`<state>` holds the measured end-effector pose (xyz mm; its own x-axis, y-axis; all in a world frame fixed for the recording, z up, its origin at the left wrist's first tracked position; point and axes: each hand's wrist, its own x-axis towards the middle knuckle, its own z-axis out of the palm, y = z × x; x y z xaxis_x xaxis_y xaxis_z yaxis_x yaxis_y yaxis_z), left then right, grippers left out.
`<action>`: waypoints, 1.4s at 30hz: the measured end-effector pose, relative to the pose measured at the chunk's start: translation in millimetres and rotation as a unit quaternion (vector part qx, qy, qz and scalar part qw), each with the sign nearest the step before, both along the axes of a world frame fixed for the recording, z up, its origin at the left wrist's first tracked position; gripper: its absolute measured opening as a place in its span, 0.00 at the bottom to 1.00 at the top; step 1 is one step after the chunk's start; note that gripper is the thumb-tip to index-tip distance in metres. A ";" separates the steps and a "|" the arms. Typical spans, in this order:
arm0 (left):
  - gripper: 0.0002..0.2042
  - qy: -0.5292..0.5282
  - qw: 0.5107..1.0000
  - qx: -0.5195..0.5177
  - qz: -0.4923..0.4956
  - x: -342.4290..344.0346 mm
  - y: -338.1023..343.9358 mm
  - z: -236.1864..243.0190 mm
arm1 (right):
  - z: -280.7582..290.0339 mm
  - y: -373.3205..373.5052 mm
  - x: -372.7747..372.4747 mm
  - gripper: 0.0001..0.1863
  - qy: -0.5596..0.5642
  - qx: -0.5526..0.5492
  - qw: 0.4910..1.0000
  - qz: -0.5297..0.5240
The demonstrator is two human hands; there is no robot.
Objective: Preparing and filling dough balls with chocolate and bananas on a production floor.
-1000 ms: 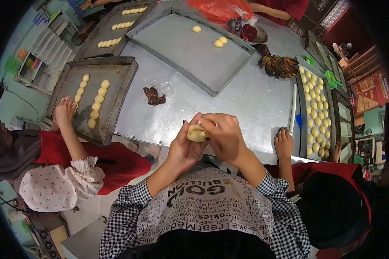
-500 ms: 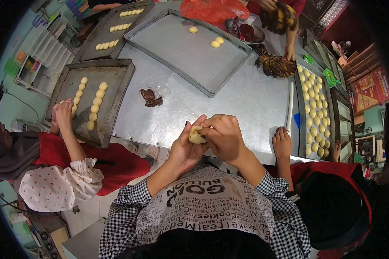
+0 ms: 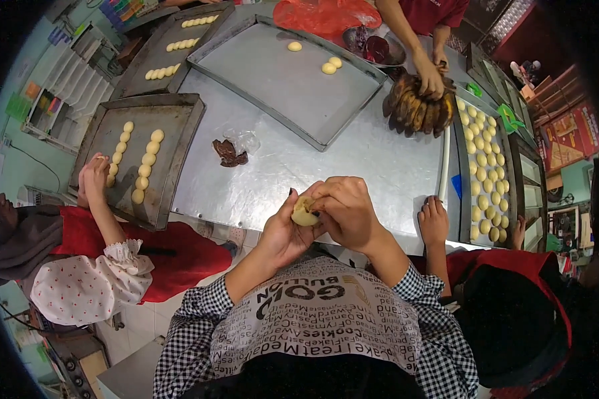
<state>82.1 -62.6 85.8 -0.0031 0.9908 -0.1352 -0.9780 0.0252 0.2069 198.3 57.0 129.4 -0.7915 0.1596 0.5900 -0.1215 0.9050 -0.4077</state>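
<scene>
My left hand [image 3: 284,234] cups a small piece of pale yellow dough [image 3: 304,214] in front of my apron, just past the table's near edge. The thumb lies along the side of the dough. Closed in a pinch, my right hand [image 3: 346,211] works at the dough's upper right rim, its fingertips partly hidden. A darker patch shows at the opening on top of the dough; what it is, I cannot make out. Beyond my hands, a dark brown lump [image 3: 229,153] lies on the metal table [image 3: 259,176], beside crumpled clear plastic [image 3: 245,140].
A large tray [image 3: 266,73] ahead holds three dough balls. To the left, a co-worker's hand [image 3: 94,176] is over a tray [image 3: 192,136] with rows of balls. Far right stands a filled tray [image 3: 468,199]. Another person handles bananas [image 3: 412,110] near a metal bowl [image 3: 396,53].
My hands stay almost in place, turning the dough slightly so it looks rounder. Across the table, the person has lowered the raised bananas and now has both hands on the bunch.
</scene>
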 end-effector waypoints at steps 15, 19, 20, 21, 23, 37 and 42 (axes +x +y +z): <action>0.27 0.058 0.995 -0.031 0.070 8.6 2.2 5.2 | -5.9 -6.0 1.3 0.11 0.006 -0.051 0.996 -0.078; 0.27 0.117 0.987 -0.032 0.103 10.0 2.9 8.3 | -6.1 -7.0 0.1 0.09 0.026 0.036 0.997 -0.067; 0.27 0.142 0.982 -0.034 0.117 9.5 3.7 8.8 | -5.4 -8.0 -0.8 0.08 0.039 0.049 0.995 -0.073; 0.27 0.142 0.982 -0.034 0.118 8.9 3.4 8.1 | -1.9 -9.5 -1.5 0.08 0.039 0.050 0.995 -0.072; 0.28 0.168 0.977 -0.012 0.134 7.6 2.9 5.8 | 4.5 -12.0 -3.5 0.08 0.015 -0.007 0.998 -0.068; 0.28 0.191 0.967 -0.015 0.166 8.3 3.5 13.3 | 4.0 -6.6 -8.4 0.09 -0.025 -0.063 0.995 -0.071; 0.28 0.193 0.969 0.004 0.155 7.9 1.3 12.4 | -2.4 2.7 -9.8 0.10 -0.052 -0.070 0.995 -0.046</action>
